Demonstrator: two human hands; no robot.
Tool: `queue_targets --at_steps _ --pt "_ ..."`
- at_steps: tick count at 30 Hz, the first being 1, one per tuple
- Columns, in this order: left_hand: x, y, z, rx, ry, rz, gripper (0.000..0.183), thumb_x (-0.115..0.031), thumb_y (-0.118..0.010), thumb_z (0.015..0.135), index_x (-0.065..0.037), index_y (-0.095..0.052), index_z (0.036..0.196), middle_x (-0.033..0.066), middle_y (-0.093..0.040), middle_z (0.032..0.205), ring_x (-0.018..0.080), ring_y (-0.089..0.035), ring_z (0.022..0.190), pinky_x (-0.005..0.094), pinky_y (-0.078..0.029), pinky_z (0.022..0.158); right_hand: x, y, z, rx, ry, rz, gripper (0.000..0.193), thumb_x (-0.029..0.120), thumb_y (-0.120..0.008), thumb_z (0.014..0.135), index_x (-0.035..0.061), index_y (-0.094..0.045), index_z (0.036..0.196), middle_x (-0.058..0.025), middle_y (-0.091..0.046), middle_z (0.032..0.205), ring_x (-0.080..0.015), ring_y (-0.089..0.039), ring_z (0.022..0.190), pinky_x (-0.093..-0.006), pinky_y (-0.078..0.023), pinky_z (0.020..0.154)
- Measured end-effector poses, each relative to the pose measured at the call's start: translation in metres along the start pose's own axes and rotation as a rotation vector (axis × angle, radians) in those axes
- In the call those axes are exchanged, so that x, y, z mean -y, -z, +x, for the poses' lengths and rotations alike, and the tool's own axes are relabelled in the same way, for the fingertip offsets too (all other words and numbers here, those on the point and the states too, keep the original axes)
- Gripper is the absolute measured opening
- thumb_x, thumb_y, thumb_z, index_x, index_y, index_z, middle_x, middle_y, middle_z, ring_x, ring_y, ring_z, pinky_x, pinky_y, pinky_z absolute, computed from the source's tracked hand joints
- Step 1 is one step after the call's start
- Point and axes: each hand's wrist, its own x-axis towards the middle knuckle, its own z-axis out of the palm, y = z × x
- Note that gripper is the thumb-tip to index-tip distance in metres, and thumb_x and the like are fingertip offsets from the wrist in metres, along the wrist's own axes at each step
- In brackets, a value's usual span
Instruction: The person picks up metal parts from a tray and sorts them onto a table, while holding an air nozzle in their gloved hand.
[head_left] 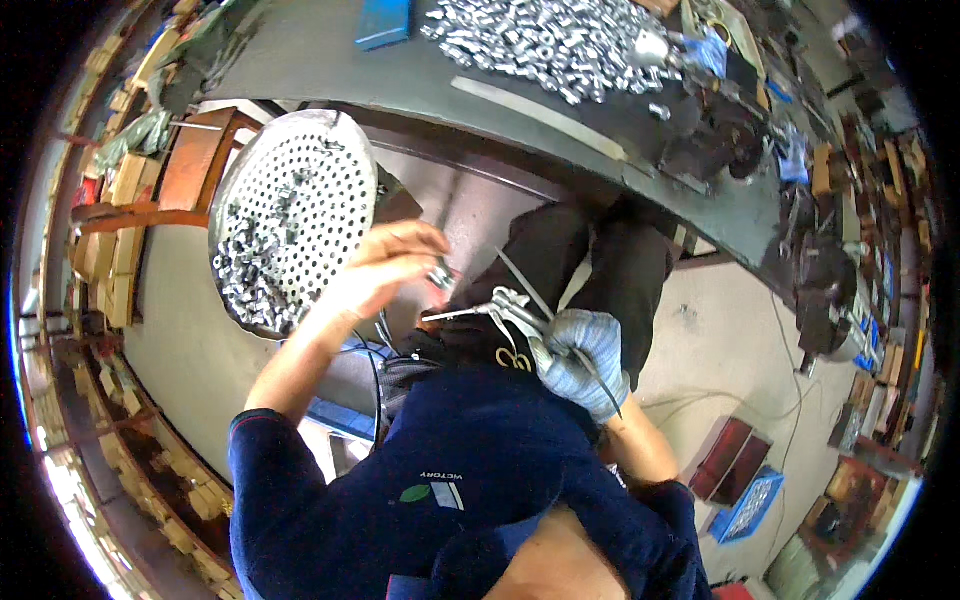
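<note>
Between the thumb and fingers of my bare left hand is a small shiny metal fitting, partly covered by the fingertips. My right hand, in a grey-blue knitted glove, is closed around a silver air blow gun. The gun's thin nozzle points left, just below the fitting and apart from it. A long thin metal rod also runs through the gloved grip; its exact kind is unclear. Left of my left hand, a round perforated metal pan holds many similar fittings, heaped toward its near side.
Ahead stands a dark workbench with a large pile of metal fittings, a flat metal strip and a blue box. A wooden chair is beside the pan. A blue crate and cables lie on the floor at right.
</note>
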Motion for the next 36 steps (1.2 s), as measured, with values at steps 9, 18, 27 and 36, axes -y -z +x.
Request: queue_targets --at_steps 9,18,27,36 --pt "0.05 -0.028 0.024 0.017 0.187 -0.199 0.037 -0.029 -0.055 0.089 0.008 -0.058 0.093 0.0141 -0.061 0.068 0.0208 -0.06 0.051 0.0307 -0.049 0.042 -0.006 0.007 -0.004 -0.052 -0.085 0.034 0.036 0.018 -0.077 0.066 0.0101 -0.045 0.05 -0.011 -0.046 0.049 -0.0298 -0.05 0.044 -0.035 -0.039 0.042" --pt "0.033 -0.039 0.027 0.02 0.02 0.368 0.023 -0.01 -0.068 0.081 0.002 -0.061 0.1 0.0035 -0.061 0.07 0.0066 -0.058 0.059 0.0189 -0.044 0.049 -0.014 -0.005 -0.001 -0.03 -0.041 -0.111 0.039 0.022 -0.075 0.068 0.0108 -0.043 0.048 -0.0109 -0.045 0.047 -0.029 -0.05 0.042 -0.0352 -0.039 0.042" --pt "0.036 -0.042 0.031 0.068 0.181 0.187 0.034 -0.014 -0.067 0.082 0.003 -0.056 0.109 0.0107 -0.064 0.08 0.0141 -0.064 0.071 0.0213 -0.049 0.05 -0.019 -0.004 -0.002 -0.055 -0.054 -0.171 0.029 0.021 -0.074 0.068 0.011 -0.052 0.052 -0.0111 -0.047 0.049 -0.0286 -0.051 0.044 -0.0344 -0.04 0.042" --pt "0.024 -0.036 0.036 0.149 0.047 0.263 0.029 0.004 -0.068 0.075 0.005 -0.06 0.103 0.0125 -0.065 0.087 0.0195 -0.066 0.077 0.031 -0.054 0.071 -0.021 0.001 -0.01 -0.034 -0.812 0.859 0.045 0.034 -0.058 0.09 0.006 -0.051 0.056 -0.006 -0.051 0.049 -0.0153 -0.05 0.042 -0.0276 -0.04 0.043"
